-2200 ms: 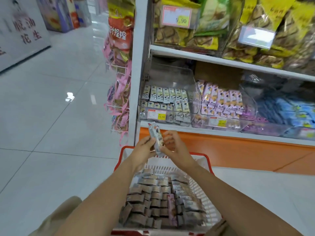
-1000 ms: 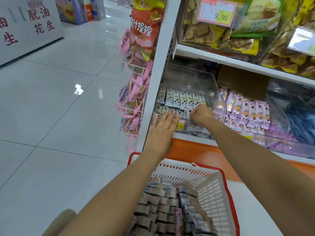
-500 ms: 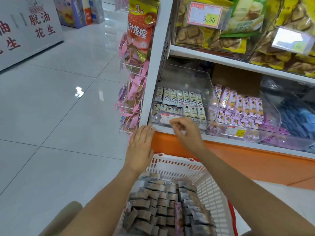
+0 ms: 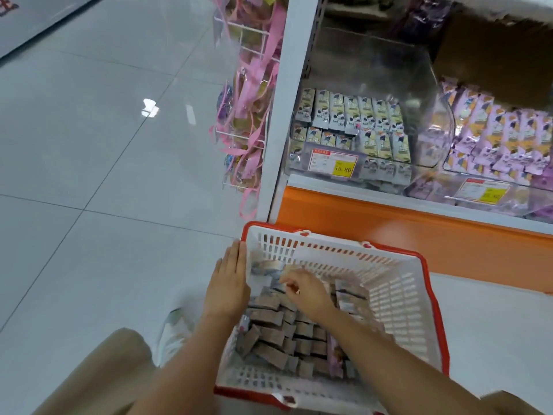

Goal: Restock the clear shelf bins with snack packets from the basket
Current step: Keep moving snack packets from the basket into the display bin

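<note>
Grey snack packets (image 4: 270, 317) just beneath the right hand's (image 4: 308, 295) curled fingers (image 4: 288, 284)

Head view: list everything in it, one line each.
basket: one, white with red rim, on the floor below the shelf
basket packets: many, grey-brown, stacked inside the basket
clear bins: two, transparent, bottom shelf
grey packets: many, grey-green, left bin
purple packets: many, lilac, right bin
price tags: two, white and yellow, bin fronts
ribbon packs: several, pink, wire rack at shelf end
left hand: one, flat against basket's left side
right hand: one, inside basket, fingers curled at packets, grip unclear
</note>
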Demonstrator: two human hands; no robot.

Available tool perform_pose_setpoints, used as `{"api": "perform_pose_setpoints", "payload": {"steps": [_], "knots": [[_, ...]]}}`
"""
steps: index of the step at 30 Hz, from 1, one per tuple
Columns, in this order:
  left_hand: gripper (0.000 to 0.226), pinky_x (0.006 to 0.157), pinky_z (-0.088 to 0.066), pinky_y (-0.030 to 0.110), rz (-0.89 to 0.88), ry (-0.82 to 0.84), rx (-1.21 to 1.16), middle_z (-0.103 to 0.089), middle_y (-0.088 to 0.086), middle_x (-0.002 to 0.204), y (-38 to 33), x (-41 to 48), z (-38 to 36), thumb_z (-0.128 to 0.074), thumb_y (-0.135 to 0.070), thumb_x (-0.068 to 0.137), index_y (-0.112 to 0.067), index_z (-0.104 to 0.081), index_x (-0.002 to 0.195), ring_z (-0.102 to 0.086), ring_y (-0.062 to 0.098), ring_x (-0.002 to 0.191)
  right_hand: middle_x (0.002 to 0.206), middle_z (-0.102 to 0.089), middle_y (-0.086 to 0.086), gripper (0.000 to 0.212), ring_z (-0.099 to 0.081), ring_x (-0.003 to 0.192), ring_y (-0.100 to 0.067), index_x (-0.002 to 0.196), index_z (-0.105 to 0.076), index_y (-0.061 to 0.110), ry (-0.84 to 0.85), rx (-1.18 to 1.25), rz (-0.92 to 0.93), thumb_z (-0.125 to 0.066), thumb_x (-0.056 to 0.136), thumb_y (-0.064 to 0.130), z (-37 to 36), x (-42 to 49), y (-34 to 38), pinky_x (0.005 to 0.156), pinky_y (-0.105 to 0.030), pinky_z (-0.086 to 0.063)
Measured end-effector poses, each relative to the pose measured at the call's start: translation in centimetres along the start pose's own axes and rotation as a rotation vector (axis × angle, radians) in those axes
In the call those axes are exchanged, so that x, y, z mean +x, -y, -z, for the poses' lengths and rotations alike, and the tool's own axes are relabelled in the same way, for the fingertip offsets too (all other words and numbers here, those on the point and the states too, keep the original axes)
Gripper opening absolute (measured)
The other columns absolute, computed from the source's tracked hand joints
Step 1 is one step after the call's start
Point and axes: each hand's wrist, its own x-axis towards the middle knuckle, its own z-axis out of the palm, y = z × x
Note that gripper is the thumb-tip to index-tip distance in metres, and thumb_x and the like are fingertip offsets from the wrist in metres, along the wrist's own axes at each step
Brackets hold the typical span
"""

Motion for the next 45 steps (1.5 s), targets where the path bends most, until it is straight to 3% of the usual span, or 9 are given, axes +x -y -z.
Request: {"api": "perform_pose_setpoints", "payload": {"steps": [3, 8, 15, 26, 30, 37, 40, 42, 45], "knots": [[0.084, 0.12, -0.002, 0.033, -0.025, -0.027, -0.039, 0.006, 0.008, 0.164, 0.4, 0.1, -0.8, -0.047, -0.005, 0.092, -0.011, 0.012, 0.152, -0.003, 0.025, 0.152, 0.085, -0.06, -0.006, 0.015, -0.056, 0.075, -0.02, 0.085, -0.064, 0.013, 0.112, -0.008, -0.035, -0.051, 0.092, 0.017, -2.7, 0.7, -1.3, 0.066, -0.036, -0.044], [0.083, 0.121, -0.008, 0.034, -0.033, -0.052, -0.055, 0.003, 0.007, 0.164, 0.6, 0.1, -1.2, -0.047, -0.011, 0.094, -0.013, 0.013, 0.151, -0.007, 0.024, 0.151, 0.12, -0.057, -0.004, 0.025, -0.056, 0.107, -0.023, 0.119, -0.059, 0.017, 0.186, -0.078, -0.134, -0.051, 0.096, 0.023, -6.6, 2.1, -3.1, 0.084, -0.037, -0.051], [0.081, 0.122, -0.019, 0.037, -0.038, -0.037, -0.054, -0.005, 0.008, 0.164, 0.9, 0.1, -1.4, -0.05, -0.013, 0.093, -0.011, 0.001, 0.156, -0.014, 0.025, 0.15, 0.122, -0.051, -0.009, 0.042, -0.054, 0.099, -0.028, 0.13, -0.049, 0.021, 0.247, -0.252, -0.25, -0.057, 0.089, 0.02, -9.5, 3.3, -2.9, 0.079, -0.036, -0.052], [0.08, 0.12, -0.014, 0.033, -0.016, -0.063, -0.022, 0.0, 0.006, 0.165, 0.9, -0.1, -1.4, -0.047, -0.016, 0.096, -0.013, 0.006, 0.156, -0.011, 0.023, 0.151, 0.092, -0.063, -0.003, 0.018, -0.054, 0.093, -0.02, 0.095, -0.069, 0.005, -0.075, 0.091, -0.108, -0.055, 0.086, 0.015, -5.2, 2.0, -2.3, 0.082, -0.031, -0.044], [0.079, 0.12, -0.012, 0.035, -0.012, -0.072, 0.017, 0.002, 0.007, 0.164, 0.8, -0.1, -1.4, -0.046, -0.018, 0.097, -0.012, 0.007, 0.155, -0.008, 0.025, 0.151, 0.089, -0.057, 0.002, 0.019, -0.054, 0.076, -0.011, 0.105, -0.067, 0.013, -0.158, 0.239, -0.103, -0.059, 0.089, 0.016, -2.5, 1.1, -0.9, 0.069, -0.024, -0.042], [0.069, 0.123, 0.001, 0.042, -0.011, 0.022, 0.045, 0.01, 0.01, 0.164, -0.4, 0.1, 0.3, -0.03, -0.033, 0.103, -0.009, 0.007, 0.155, 0.009, 0.026, 0.151, 0.091, -0.068, -0.001, 0.011, -0.061, 0.085, -0.013, 0.094, -0.069, 0.014, -0.193, 0.311, -0.082, -0.064, 0.087, 0.019, 3.8, 0.4, 3.0, 0.078, -0.026, -0.048], [0.063, 0.121, -0.01, 0.04, -0.085, -0.038, -0.085, -0.015, 0.011, 0.163, -2.2, 0.7, 2.9, -0.02, -0.039, 0.1, -0.01, -0.017, 0.156, -0.013, 0.029, 0.15, 0.078, -0.069, 0.002, 0.009, -0.06, 0.072, -0.009, 0.086, -0.072, 0.016, -0.238, 0.346, -0.033, -0.067, 0.086, 0.023, 6.6, 0.3, 4.9, 0.069, -0.026, -0.049], [0.052, 0.101, -0.037, 0.037, -0.174, -0.033, -0.324, -0.057, 0.01, 0.136, -3.6, 1.2, 4.9, -0.026, -0.036, 0.098, -0.016, -0.05, 0.14, -0.049, 0.03, 0.126, 0.077, -0.07, 0.002, 0.01, -0.063, 0.071, -0.01, 0.087, -0.073, 0.014, -0.266, 0.379, -0.007, -0.067, 0.086, 0.023, 8.4, 0.1, 6.0, 0.069, -0.029, -0.052], [0.017, 0.072, -0.043, 0.03, -0.182, 0.13, -0.662, -0.062, -0.007, 0.086, -5.5, 1.7, 7.6, -0.042, -0.024, 0.104, -0.026, -0.058, 0.107, -0.06, 0.017, 0.083, 0.085, -0.071, 0.001, 0.015, -0.066, 0.081, -0.013, 0.096, -0.072, 0.011, -0.358, 0.451, 0.025, -0.07, 0.087, 0.022, 11.2, -0.2, 7.4, 0.076, -0.032, -0.054]]}}
